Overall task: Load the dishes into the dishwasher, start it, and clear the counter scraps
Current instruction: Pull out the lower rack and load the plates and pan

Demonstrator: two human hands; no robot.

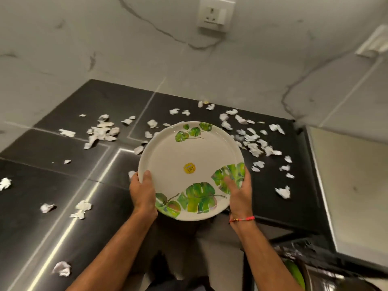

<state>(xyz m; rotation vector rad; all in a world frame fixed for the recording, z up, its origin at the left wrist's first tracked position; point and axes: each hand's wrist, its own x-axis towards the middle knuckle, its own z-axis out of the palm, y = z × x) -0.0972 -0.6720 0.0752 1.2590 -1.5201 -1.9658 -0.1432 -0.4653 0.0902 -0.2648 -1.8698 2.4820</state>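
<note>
A round white plate (184, 152) with green leaf prints and a yellow sticker is held above the black counter (63, 175), tilted toward me. My left hand (142, 192) grips its lower left rim, thumb on the inner face. My right hand (239, 192) grips the lower right rim, with a red thread on the wrist. Several torn white paper scraps (100, 131) lie scattered over the counter, with more scraps (254, 141) to the right of the plate. The dishwasher is not clearly in view.
A grey marble wall rises behind the counter with a white socket (215, 14) on it. A pale surface (352, 185) adjoins the counter's right edge. Something green (296, 274) and blurred dark racks sit at the bottom right.
</note>
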